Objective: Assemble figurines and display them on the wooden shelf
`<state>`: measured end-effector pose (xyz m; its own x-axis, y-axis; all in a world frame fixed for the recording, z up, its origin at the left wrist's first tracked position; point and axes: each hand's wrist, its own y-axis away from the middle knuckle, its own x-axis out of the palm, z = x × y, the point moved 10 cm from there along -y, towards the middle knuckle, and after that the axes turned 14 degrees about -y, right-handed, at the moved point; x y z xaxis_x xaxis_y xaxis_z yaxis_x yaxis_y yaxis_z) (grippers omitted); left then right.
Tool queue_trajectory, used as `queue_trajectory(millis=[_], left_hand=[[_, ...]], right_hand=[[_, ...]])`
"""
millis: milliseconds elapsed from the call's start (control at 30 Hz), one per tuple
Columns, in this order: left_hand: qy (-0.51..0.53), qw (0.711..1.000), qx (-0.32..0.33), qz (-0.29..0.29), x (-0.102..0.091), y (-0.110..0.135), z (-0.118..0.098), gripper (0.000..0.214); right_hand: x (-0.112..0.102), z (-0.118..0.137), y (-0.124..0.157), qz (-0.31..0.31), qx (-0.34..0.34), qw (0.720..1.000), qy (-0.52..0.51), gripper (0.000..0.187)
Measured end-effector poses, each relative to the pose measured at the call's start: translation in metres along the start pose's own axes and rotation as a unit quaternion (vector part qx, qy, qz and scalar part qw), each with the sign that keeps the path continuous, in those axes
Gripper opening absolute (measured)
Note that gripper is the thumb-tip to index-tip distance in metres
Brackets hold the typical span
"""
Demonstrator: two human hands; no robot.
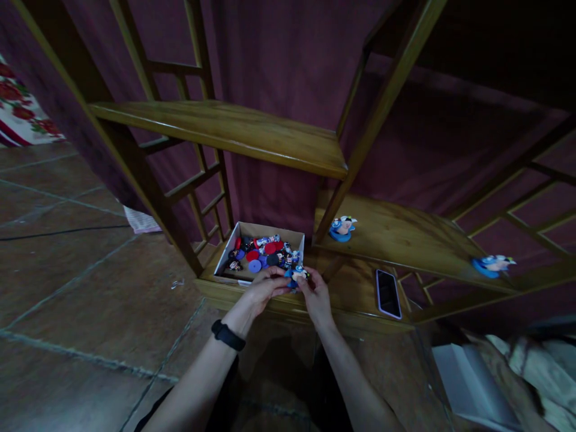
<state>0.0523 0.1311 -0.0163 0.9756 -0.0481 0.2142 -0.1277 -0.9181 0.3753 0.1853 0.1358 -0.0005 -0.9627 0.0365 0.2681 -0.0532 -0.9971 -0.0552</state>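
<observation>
Between my two hands is a small toy figurine (pixel 299 274) in blue and white, with a blue base. My left hand (pixel 266 287) has its fingers closed around the base side. On the other side my right hand (pixel 315 293) pinches the figure with thumb and fingers. Just behind my left hand stands a white cardboard box (pixel 221 264), open at the top. Inside lie several figurines (pixel 267 240) and loose round discs (pixel 254 265) in red, purple and black, jumbled together.
Two similar figurines on blue bases stand on the wooden shelf at right, one near the post (pixel 342 228), another at the far end (pixel 492 265). A phone (pixel 387 293) lies on the lower board. A shelf board (pixel 220 129) juts out above the box.
</observation>
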Motion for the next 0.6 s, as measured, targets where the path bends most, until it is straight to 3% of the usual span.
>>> queue_trajectory(millis=[367,600], left_hand=[[0.019,0.999,-0.020,0.017,-0.002,-0.002,0.002,0.021],[0.013,0.999,-0.029,-0.008,-0.006,-0.005,0.007,0.021]], right_hand=[[-0.002,-0.002,-0.005,0.010,-0.012,0.999,0.040,0.037],[0.005,0.030,0.003,0.027,-0.119,0.971,0.208,0.030]])
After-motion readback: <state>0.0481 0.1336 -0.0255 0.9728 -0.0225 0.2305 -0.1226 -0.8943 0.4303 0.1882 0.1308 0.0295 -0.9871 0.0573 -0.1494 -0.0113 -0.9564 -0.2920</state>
